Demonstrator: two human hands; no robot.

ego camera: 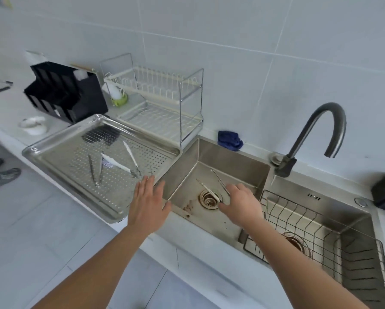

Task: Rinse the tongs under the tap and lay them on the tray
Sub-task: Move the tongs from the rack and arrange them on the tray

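Right hand [240, 202] reaching down into the left basin of the stainless double sink [231, 157], fingers [224, 206] closing round the joined end of a pair of thin steel tongs [214, 186] just beside the round brass-rimmed drain strainer [208, 198]. Looking pinched on, but how firm the hold is cannot be told. Arms of the tongs splaying up and away from the hand, over the basin floor.

Left hand [148, 200] hovering flat and spread over the sink's near-left corner, beside the perforated stainless rectangular tray [53, 139]. Holding nothing.

Two other steel tongs already lying on that tray, well apart from the basin.

Dark curved gooseneck tap [316, 130] standing on the divider, spout pointing toward the right basin. No water seen running.

Likely step: picking up, rinse not yet begun. Advising:
- gripping near the hinge, so both arms get wetted
- swinging the spout over, or carrying the tongs to it
- turning them under the stream, tips down
- shaking off over the basin before crossing to the tray
- laying flat in a bare patch, not across the other tongs
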